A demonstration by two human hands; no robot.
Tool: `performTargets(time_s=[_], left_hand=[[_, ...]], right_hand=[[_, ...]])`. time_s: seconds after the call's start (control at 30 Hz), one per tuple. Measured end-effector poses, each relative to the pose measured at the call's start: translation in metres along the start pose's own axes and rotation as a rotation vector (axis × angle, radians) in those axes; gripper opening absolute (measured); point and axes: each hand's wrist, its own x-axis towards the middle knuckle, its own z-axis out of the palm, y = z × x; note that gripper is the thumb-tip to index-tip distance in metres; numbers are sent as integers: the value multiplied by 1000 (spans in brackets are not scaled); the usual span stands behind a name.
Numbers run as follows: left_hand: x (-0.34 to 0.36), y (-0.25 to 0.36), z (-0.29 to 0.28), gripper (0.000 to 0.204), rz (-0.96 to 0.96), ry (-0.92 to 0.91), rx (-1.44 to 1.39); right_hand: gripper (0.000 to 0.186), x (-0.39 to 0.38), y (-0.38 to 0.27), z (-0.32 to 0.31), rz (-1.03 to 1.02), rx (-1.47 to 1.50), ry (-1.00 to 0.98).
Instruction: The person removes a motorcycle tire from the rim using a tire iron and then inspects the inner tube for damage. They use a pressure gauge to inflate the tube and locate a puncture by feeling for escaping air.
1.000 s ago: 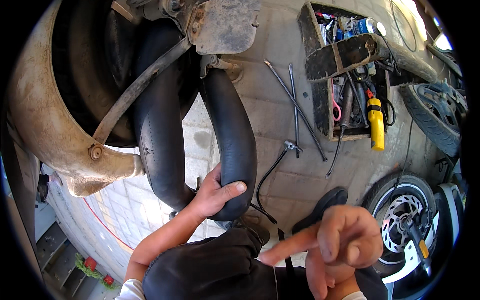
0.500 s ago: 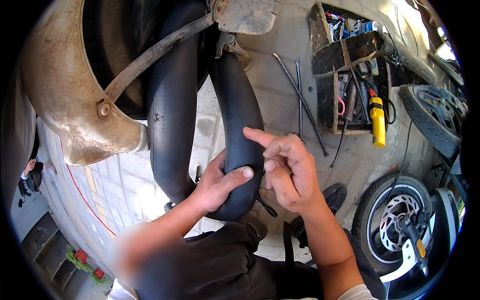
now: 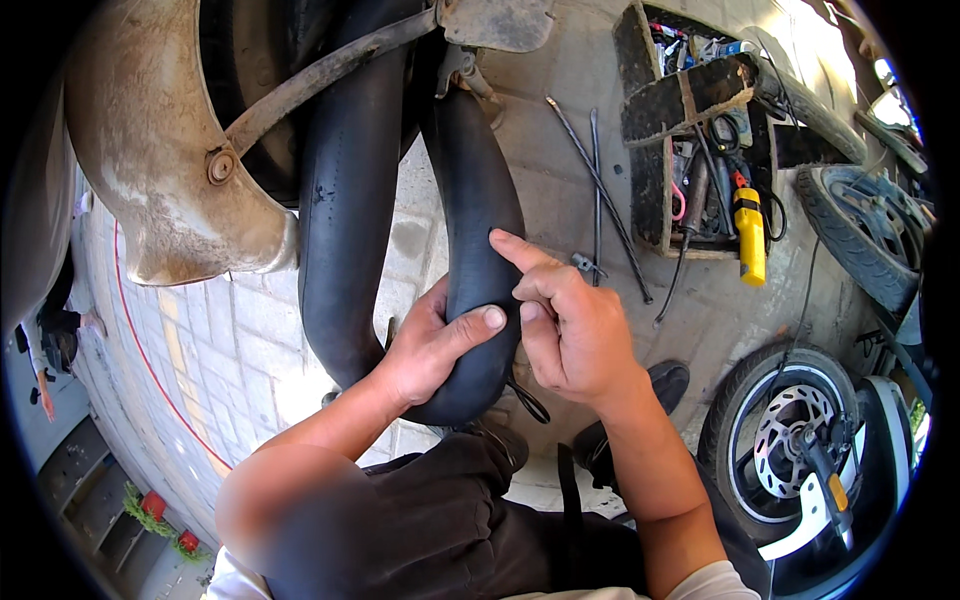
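Observation:
A black inflated inner tube (image 3: 478,200) hangs in a long loop out of the wheel area, its lower bend close to my lap. My left hand (image 3: 430,350) grips the right limb of this tube near the bend, thumb on top and fingers hidden behind. At the same limb, a little higher, my right hand (image 3: 580,325) rests its stretched index fingertip on the rubber. Its other fingers are loosely curled and I see nothing held in them. A black loop (image 3: 530,402) shows beside the tube's lower end.
A worn, dirty fender (image 3: 150,190) with a metal stay (image 3: 330,80) overhangs at upper left. Two long metal rods (image 3: 612,205) lie on the paving, near a tool box (image 3: 690,105) with a yellow tool (image 3: 748,240). A disc-brake wheel (image 3: 718,425) stands at right. Another person (image 3: 58,340) is far left.
My right index finger has come down onto the tube, slightly higher along it. The view has shifted a little. My left hand keeps its hold.

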Motion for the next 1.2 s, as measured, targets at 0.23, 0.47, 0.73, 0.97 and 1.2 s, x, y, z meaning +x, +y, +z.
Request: performTargets(time_s=[0.23,0.47,0.73,0.97,1.2], left_hand=[[1,0,-3,63,-22,-5,30],[3,-5,-4,62,-3,5,-6],[2,-7,-8,59,-18,11,-66],[2,-12,-26,69,-81,-123,-252],[5,-10,-27,74,-64,-177,-252]], right_hand=[[30,-1,6,-5,14,26,34],[31,1,4,-2,43,105,-26],[28,-1,4,-5,38,133,-80],[27,-6,25,4,29,234,36],[27,0,31,7,60,324,79]])
